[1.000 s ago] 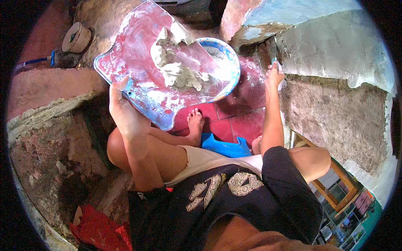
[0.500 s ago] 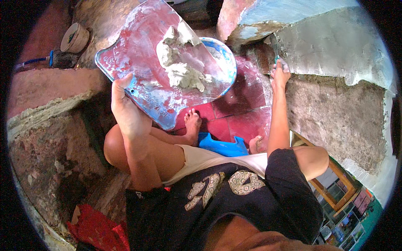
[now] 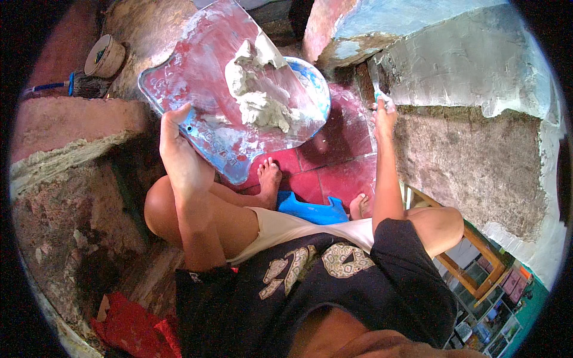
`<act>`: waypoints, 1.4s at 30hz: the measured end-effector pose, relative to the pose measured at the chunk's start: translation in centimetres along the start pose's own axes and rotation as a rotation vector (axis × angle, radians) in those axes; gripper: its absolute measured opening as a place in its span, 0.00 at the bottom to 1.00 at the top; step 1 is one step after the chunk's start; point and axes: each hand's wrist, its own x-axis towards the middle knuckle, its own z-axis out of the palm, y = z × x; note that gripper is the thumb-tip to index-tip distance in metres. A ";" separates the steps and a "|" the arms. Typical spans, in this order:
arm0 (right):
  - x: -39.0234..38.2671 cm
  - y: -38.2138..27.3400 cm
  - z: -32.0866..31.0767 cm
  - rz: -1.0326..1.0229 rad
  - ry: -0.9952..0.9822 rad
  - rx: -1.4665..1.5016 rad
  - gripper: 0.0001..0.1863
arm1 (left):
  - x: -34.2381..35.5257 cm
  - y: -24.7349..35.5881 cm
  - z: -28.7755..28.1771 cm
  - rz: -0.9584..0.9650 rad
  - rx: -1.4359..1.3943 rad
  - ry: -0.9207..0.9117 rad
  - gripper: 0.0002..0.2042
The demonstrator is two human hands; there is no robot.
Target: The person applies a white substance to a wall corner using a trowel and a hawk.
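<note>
My left hand (image 3: 179, 149) grips the near edge of a flat red and pale blue board (image 3: 203, 89), held tilted above my knee. A lump of grey-white plaster (image 3: 256, 89) lies on the board's far half. My right hand (image 3: 384, 113) is stretched out to the rough wall on the right and is closed on a small trowel (image 3: 375, 80), whose blade lies against the freshly smeared grey patch of wall (image 3: 453, 59). I squat barefoot on red floor tiles (image 3: 334, 173).
A blue bowl (image 3: 313, 89) sits on the floor partly under the board. A blue stool or slab (image 3: 310, 209) lies below me. A brush (image 3: 83, 86) and a round cup (image 3: 104, 56) rest at the far left. Red cloth (image 3: 128, 325) lies at lower left.
The board with the plaster has risen and tipped closer to me. My right hand has moved up the wall with the trowel.
</note>
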 end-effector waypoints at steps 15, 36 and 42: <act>3.7 1.8 -1.5 -0.207 0.123 -0.435 0.09 | 0.3 -0.7 0.2 -0.021 0.022 0.006 0.10; 3.0 -1.6 -0.9 -0.219 0.130 -0.243 0.09 | 0.4 -0.1 -1.3 0.019 0.002 -0.031 0.11; 3.1 -2.3 -1.0 -0.203 0.112 -0.096 0.08 | 0.4 -0.1 -1.0 0.016 -0.048 -0.065 0.11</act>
